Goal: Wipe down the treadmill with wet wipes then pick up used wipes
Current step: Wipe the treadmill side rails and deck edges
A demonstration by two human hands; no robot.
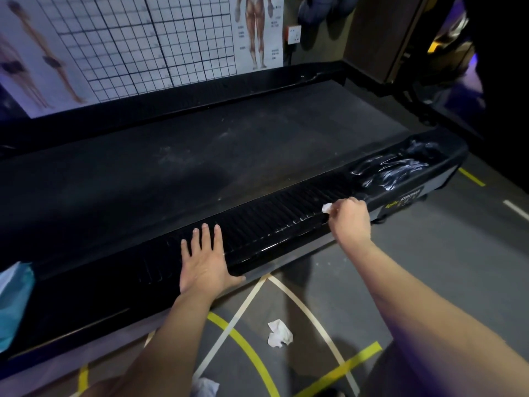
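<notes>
Gym floor's (429, 282) got a crumpled used wipe (280, 333) while my left hand (204, 260) lies flat on the treadmill side rail (272, 224), right hand (350, 217) pinching a wet wipe (327, 208).

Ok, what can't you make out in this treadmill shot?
Head view:
Wipe in the right hand: mostly hidden inside the grip.
White wipe at the bottom edge: cut off by the frame.
Teal item: cut by left edge, identity unclear.
Side-rail label: too blurred to read.

The left grip (204, 259) lies flat, palm down, fingers straight and slightly spread, thumb out to the side, its bare forearm reaching forward. The right grip (350, 217), arm stretched further out, curls its fingers round a white wet wipe (326, 208).
</notes>
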